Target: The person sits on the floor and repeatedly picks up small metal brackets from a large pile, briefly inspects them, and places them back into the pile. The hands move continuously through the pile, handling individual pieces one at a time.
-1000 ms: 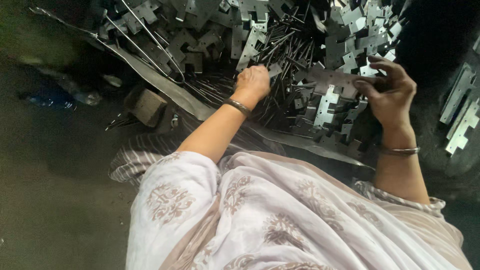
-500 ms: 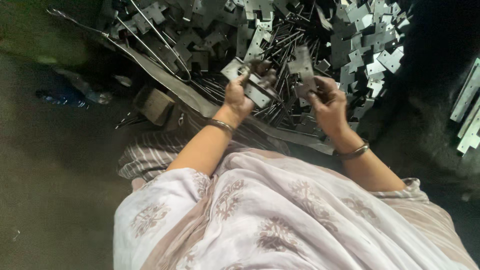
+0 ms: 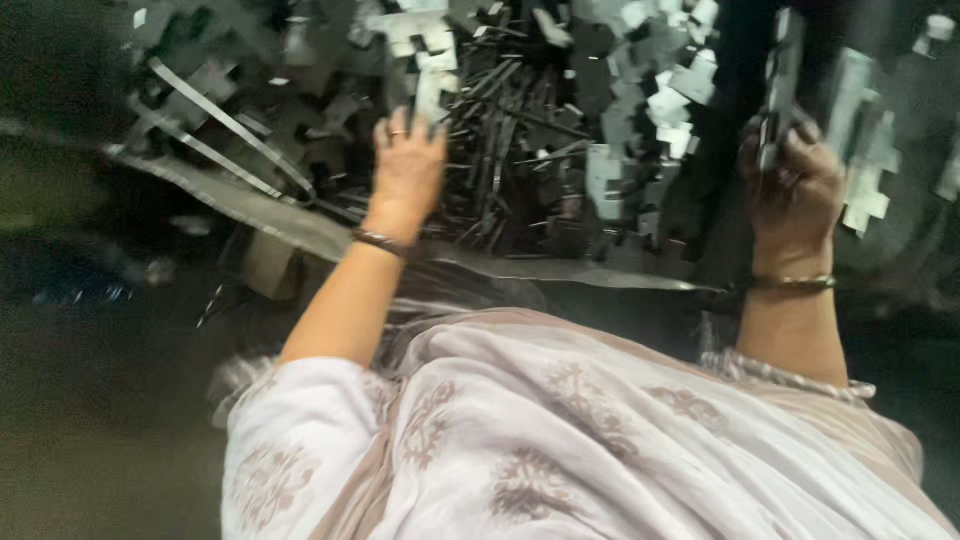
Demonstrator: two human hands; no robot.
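The left hand (image 3: 405,170) reaches up toward twelve o'clock, fingers spread, touching a pale notched plate (image 3: 432,75) on the heap (image 3: 560,150) of metal plates and dark rods. At two o'clock the right hand (image 3: 795,190) grips an upright plate (image 3: 780,70), blurred. A bangle (image 3: 792,284) circles that wrist. Long strips (image 3: 225,125) lie at ten o'clock. A patterned white cloth (image 3: 560,440) fills six o'clock.

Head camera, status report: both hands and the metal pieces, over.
Left hand open, reaching into the pile of flat metal pieces. Right hand closed on an upright metal piece. Picture blurred; nothing blocks either hand.
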